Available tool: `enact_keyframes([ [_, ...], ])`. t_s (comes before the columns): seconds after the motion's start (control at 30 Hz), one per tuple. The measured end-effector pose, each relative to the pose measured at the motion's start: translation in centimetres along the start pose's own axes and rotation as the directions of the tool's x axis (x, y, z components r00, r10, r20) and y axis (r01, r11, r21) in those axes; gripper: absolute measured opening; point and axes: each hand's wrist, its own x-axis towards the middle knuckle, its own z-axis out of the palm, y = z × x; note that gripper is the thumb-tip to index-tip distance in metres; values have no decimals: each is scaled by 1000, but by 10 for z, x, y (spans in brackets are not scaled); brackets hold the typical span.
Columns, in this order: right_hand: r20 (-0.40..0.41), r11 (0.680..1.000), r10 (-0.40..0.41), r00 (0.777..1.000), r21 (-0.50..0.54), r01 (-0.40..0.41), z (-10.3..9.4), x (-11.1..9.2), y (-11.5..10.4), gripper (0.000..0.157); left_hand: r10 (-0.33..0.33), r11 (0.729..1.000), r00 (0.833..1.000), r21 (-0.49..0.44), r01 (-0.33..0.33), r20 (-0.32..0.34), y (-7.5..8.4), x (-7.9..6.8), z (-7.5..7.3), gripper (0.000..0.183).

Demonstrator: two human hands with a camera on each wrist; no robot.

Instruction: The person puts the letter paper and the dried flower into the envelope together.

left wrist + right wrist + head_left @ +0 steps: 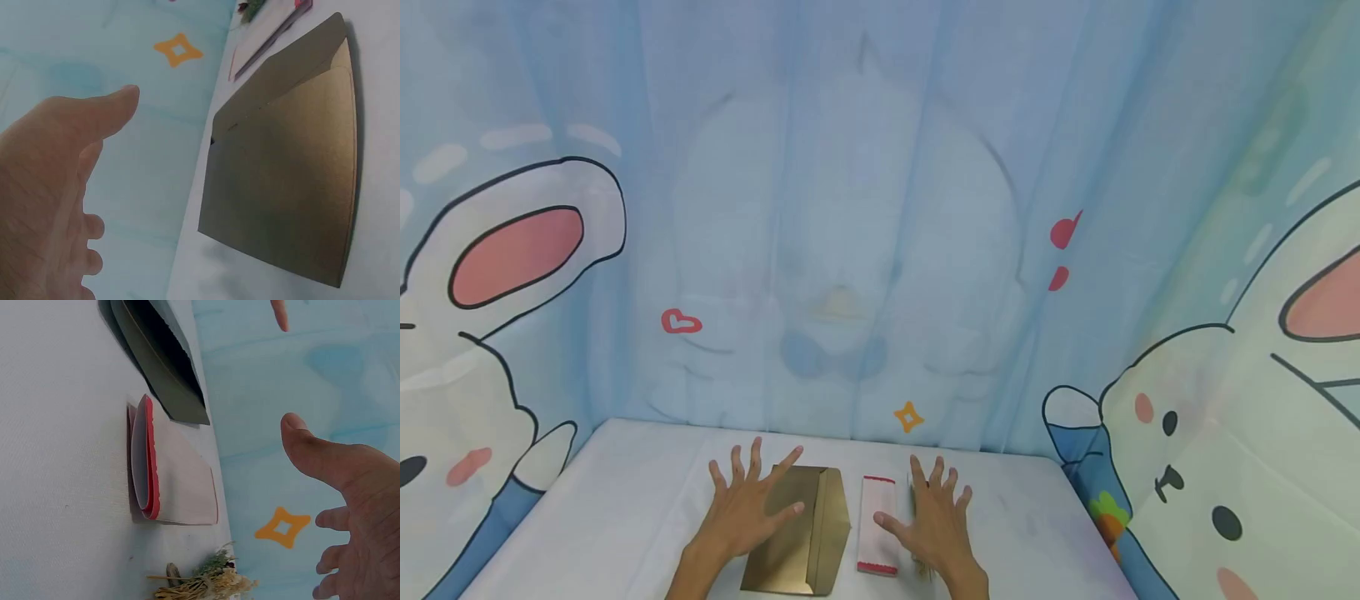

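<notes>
A gold envelope [786,546] lies on the white table with its flap raised along one side. My left hand [737,512] hovers over the envelope's left part, fingers spread wide, holding nothing. Beside the envelope is a folded pale pink paper [877,500] with red edges. The right hand [938,525], also spread and holding nothing, hangs just right of the paper, its thumb overlapping it in the head view. Beneath that hand, mostly hidden there, is a small bunch of dried flowers [209,580], with straw-coloured stems and some green.
The white table [617,508] reaches back to a pale blue curtain [850,208] with cartoon prints. Large printed rabbits flank the table on the left and right.
</notes>
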Motion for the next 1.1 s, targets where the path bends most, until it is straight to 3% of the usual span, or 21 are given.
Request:
enact_keyframes([
  [0.2, -49, 996, 46, 998, 73, -42, -2, 2, -2, 87, -6, 1000, 998, -20, 8, 56, 4, -7, 5, 71],
  [0.37, -122, 995, 90, 988, 54, -83, -7, 7, -7, 57, -1, 997, 996, -72, 8, 95, 6, -12, 13, 68],
  [0.53, -118, 980, 191, 974, 78, -183, -3, 10, -16, 37, 27, 992, 994, -124, -14, 102, 9, -14, 20, 62],
  [0.8, 34, 928, 357, 934, 100, -358, 22, 5, -26, 33, 18, 983, 978, -184, 21, 209, 19, -22, 32, 54],
  [1.1, -4, 917, 378, 926, 143, -373, 41, -5, -36, 36, 1, 961, 960, -267, 76, 279, 20, -33, 48, 58],
])
